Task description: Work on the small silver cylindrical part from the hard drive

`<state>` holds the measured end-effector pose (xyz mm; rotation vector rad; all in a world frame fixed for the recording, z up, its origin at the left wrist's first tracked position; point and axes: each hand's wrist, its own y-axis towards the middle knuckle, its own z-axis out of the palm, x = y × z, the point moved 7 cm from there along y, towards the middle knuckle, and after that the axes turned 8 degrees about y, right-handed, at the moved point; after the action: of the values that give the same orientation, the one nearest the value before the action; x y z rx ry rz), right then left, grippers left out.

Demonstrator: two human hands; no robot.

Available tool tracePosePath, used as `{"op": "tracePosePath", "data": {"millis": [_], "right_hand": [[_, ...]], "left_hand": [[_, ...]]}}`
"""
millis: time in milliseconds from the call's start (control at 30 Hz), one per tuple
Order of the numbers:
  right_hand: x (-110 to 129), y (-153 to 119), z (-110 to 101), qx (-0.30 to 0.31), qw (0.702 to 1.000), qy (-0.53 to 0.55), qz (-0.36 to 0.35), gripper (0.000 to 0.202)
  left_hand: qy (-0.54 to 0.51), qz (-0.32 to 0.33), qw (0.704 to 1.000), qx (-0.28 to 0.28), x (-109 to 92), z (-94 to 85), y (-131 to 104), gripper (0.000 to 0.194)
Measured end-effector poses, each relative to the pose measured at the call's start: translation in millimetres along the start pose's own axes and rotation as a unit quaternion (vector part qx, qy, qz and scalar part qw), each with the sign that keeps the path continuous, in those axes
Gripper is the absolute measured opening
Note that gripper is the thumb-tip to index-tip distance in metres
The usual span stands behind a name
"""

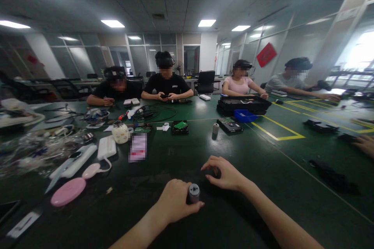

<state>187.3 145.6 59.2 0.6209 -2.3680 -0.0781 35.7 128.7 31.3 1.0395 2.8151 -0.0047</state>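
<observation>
My left hand (175, 202) is wrapped around a small silver metal cylinder (194, 191) that looks like a little motor. The cylinder stands upright, and small dark holes show in its round top face. To its right, just above the green table, my right hand (224, 173) is curved with thumb and fingers apart, and I see nothing held in it. A second, similar metal cylinder (215, 128) stands on the table farther off, beside an opened hard drive (230, 125). Another drive with a green circuit board (180, 126) lies left of it.
On the left lie a pink oval case (68, 192), a white power bank (106, 148), a round jar (120, 132) and plastic bags (35, 151). A blue bin (245, 116) sits by a black case (244, 106). Several people sit across the table; another person's hand (365, 144) is at right.
</observation>
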Motion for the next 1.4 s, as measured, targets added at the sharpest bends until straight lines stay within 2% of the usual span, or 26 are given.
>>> {"op": "tracePosePath", "data": {"millis": [267, 500, 600, 800, 1000, 1167, 1267, 1400], "right_hand": [[-32.0, -5.6, -15.1, 0.038, 0.997, 0.035, 0.062, 0.027], [-27.6, -7.7, -0.4, 0.104, 0.986, 0.107, 0.068, 0.024], [-24.9, -8.4, 5.1, 0.114, 0.984, 0.122, 0.067, 0.024], [-24.0, -8.1, 1.4, 0.082, 0.982, 0.162, 0.059, 0.018], [-9.4, -2.7, -8.4, -0.008, 0.971, 0.237, 0.02, 0.014], [17.3, -3.2, 6.7, -0.075, 0.954, 0.29, -0.026, 0.014], [36.0, -4.7, 20.2, -0.069, 0.948, 0.303, -0.063, 0.01], [48.7, -7.0, 22.2, -0.075, 0.948, 0.296, -0.095, 0.003]], "left_hand": [[0.0, 0.002, 1.0, 0.0, 1.1, 2.7, -0.2, 0.037], [-0.001, 0.001, 1.0, 0.001, 1.0, 2.1, -0.5, 0.037], [-0.003, -0.001, 1.0, 0.002, 0.4, 1.0, -1.1, 0.037], [-0.006, 0.001, 1.0, 0.002, -0.3, -1.5, -1.3, 0.038], [-0.007, 0.004, 1.0, 0.001, -0.9, -1.4, -0.6, 0.036], [-0.007, 0.001, 1.0, 0.0, -1.2, -2.0, -0.3, 0.037], [-0.012, 0.001, 1.0, -0.002, -1.7, -3.8, -0.5, 0.035], [-0.021, 0.006, 1.0, -0.006, -1.8, -4.5, -0.9, 0.032]]}}
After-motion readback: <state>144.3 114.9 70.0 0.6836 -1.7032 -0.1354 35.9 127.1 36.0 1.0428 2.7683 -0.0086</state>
